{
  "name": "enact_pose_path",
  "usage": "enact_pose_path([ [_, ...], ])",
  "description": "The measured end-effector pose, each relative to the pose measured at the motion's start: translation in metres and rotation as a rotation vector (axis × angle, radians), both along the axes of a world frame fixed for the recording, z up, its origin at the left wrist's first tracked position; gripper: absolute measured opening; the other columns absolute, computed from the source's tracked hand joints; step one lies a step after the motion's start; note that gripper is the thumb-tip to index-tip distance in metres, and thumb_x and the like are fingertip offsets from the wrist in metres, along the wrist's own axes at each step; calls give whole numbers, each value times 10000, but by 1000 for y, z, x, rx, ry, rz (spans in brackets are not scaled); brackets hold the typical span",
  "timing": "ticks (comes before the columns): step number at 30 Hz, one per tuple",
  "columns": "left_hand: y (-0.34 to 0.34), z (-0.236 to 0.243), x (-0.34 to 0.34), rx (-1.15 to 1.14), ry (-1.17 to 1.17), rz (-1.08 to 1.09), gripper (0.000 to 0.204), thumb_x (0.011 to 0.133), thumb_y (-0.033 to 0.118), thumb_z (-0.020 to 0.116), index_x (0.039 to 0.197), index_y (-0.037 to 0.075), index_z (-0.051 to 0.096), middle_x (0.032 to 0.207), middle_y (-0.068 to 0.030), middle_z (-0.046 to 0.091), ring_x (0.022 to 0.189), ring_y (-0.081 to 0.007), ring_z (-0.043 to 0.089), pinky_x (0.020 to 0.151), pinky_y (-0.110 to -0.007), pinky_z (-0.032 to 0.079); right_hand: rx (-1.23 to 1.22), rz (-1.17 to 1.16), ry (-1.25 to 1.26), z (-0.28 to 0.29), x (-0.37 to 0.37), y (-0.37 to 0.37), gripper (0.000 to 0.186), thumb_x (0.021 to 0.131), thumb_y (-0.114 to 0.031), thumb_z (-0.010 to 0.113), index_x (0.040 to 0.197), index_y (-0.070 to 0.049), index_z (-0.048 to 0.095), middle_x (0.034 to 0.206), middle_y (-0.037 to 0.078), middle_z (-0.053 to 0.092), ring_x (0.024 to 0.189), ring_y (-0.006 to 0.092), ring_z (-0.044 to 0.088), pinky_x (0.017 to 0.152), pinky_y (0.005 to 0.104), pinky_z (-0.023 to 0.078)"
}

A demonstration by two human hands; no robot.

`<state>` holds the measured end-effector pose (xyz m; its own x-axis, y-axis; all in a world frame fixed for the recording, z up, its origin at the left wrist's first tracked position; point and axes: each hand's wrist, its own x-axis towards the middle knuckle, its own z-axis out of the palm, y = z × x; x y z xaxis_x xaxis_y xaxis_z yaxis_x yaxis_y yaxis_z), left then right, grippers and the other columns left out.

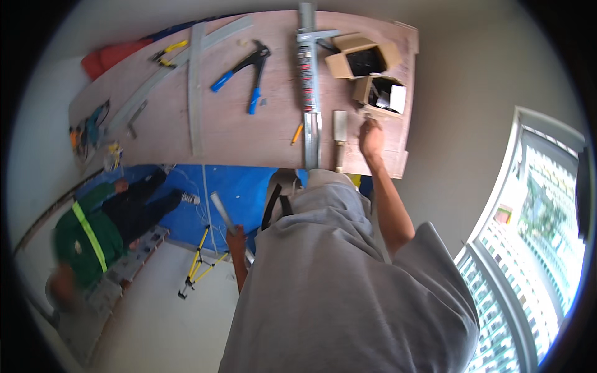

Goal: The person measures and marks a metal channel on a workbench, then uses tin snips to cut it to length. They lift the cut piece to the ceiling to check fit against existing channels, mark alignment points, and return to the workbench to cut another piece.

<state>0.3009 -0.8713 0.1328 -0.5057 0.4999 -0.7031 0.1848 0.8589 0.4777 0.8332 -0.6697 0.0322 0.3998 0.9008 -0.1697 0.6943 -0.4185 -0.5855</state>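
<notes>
My left hand (pixel 236 240), down beside my body below the table edge, is closed around a grey metal strip (pixel 222 210). Over the right end of the wooden table (pixel 249 137) is my right hand (pixel 371 138), its fingers drawn together just in front of a small open cardboard box (pixel 378 109). Dark pieces fill that box, and a second open box (pixel 339 65) stands behind it. Whether anything is between my right fingers is too blurred to tell. A flat tool with a pale handle (pixel 339 146), perhaps a brush, lies left of that hand.
A printed tube (pixel 306 78) lies along a metal channel (pixel 312 146). A blue-handled hand riveter (pixel 254 62), an orange pencil (pixel 297 133) and yellow-handled snips (pixel 166 56) lie on the table. A person in green (pixel 87 239) sits left, near a yellow tripod (pixel 198 261). A window (pixel 528 205) is right.
</notes>
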Motion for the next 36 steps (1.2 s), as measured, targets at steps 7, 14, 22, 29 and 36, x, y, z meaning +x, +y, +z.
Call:
enact_pose_path([
  [7, -5, -10, 16, 13, 15, -65, 313, 932, 288, 773, 1025, 22, 637, 784, -41, 618, 662, -120, 582, 593, -308, 497, -277, 69, -117, -1, -12, 14, 707, 886, -242, 670, 1507, 5, 439, 1460, 271, 515, 1300, 449, 522, 1108, 488, 448],
  [14, 39, 12, 33, 27, 274, -279, 503, 882, 366, 795, 1112, -46, 623, 904, -216, 696, 799, -335, 676, 744, -444, 528, -38, 154, -138, 44, -37, -4, 484, 878, -207, 690, 1310, 6, 639, 1403, 277, 547, 1314, 444, 508, 1101, 505, 438],
  [22, 116, 71, 62, 125, -18, -419, 545, 932, 434, 744, 1170, -49, 658, 913, -197, 722, 806, -273, 713, 739, -390, 556, -210, 825, 278, 52, -124, -34, 389, 854, -170, 736, 1213, -30, 681, 1159, 215, 674, 1091, 413, 648, 959, 475, 531],
  [29, 159, 112, 21, 164, -603, -424, 583, 1019, 488, 627, 1268, -37, 679, 810, -137, 724, 740, -195, 713, 701, -355, 584, -273, 642, 380, 54, -146, -15, 441, 910, -227, 717, 1266, 26, 656, 1133, 255, 720, 1000, 372, 726, 871, 427, 576],
  [36, 212, 110, -41, 137, -744, -480, 631, 1018, 524, 611, 1259, -55, 681, 755, -95, 674, 727, -185, 680, 689, -342, 565, -327, 364, 396, 75, -180, 5, 487, 926, -300, 681, 1294, 17, 647, 1076, 239, 747, 1006, 377, 736, 876, 426, 575],
])
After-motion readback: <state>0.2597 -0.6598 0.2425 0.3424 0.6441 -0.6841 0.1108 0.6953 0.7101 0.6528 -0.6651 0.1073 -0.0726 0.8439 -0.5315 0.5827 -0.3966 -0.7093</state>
